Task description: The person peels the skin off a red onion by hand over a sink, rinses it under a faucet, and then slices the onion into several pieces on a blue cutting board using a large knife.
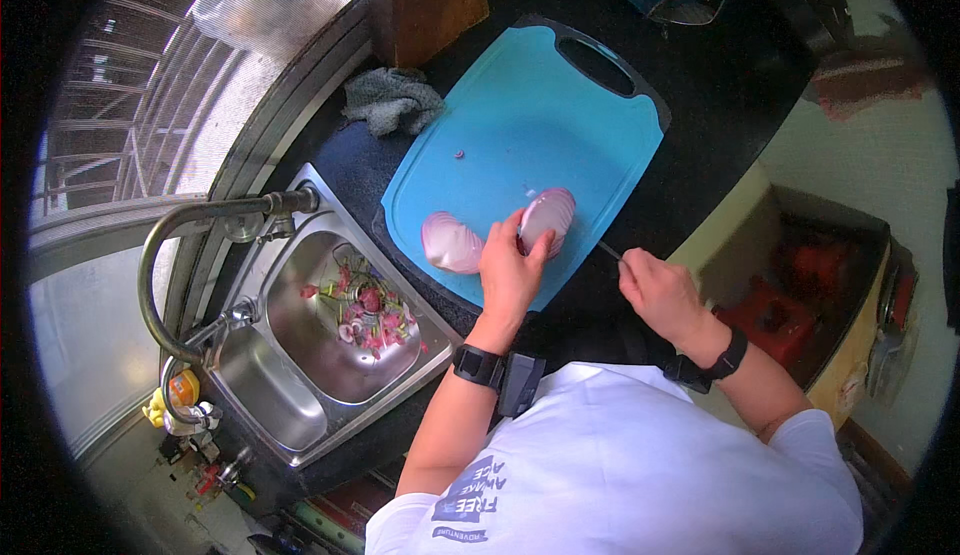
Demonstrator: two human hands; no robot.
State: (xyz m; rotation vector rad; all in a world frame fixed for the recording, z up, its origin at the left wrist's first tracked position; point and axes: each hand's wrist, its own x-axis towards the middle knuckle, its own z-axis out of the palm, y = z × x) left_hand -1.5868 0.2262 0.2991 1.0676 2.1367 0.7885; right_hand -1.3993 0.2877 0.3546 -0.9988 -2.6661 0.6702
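On a blue cutting board [517,105] with a dark handle lie the cut parts of a red onion. My left hand [514,270] grips one onion half [553,214] near the board's lower right edge, its pale layers facing up. A second, sliced-looking onion piece [450,244] rests just left of that hand. My right hand [660,296] is closed around a knife [610,250], off the board's right edge. Its grip is hidden in the fist, and only a short stretch of the narrow metal shows.
Left of the board is a steel sink [300,322] with onion skins and green scraps [367,304] around its drain, beneath a curved faucet [161,255]. A grey cloth [394,100] lies by the board's upper left. Behind it stands a wooden block [427,7].
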